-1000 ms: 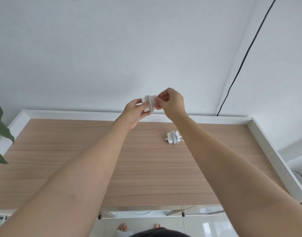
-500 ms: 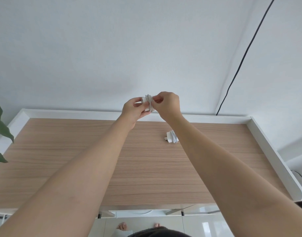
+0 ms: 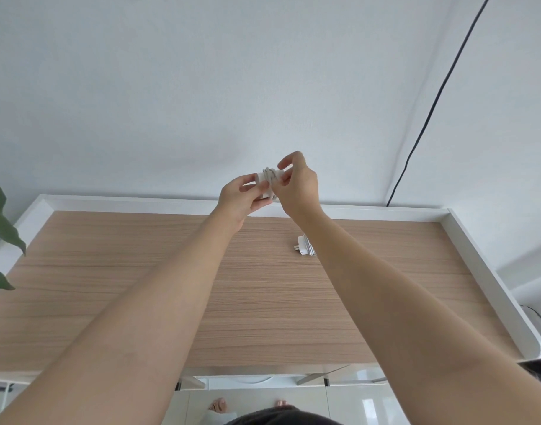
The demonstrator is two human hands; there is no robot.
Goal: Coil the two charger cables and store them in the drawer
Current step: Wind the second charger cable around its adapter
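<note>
A white charger (image 3: 267, 180) with its cable wound around it is held up in the air above the far edge of the wooden desk (image 3: 140, 286). My left hand (image 3: 240, 199) grips the plug body from the left. My right hand (image 3: 298, 184) pinches the wound cable from the right, index finger raised. A second white charger (image 3: 303, 246), cable coiled around it, lies on the desk below, partly hidden by my right forearm. No drawer front is clearly visible.
The desk has a raised white rim (image 3: 493, 271) along the back and both sides. Green plant leaves (image 3: 0, 225) hang over the left edge. A black cable (image 3: 428, 118) runs down the wall at the right. My bare feet (image 3: 218, 404) show on the tiled floor below.
My hands have kept working at the held charger, the right hand shifting and lifting its index finger. My right forearm now covers more of the charger on the desk.
</note>
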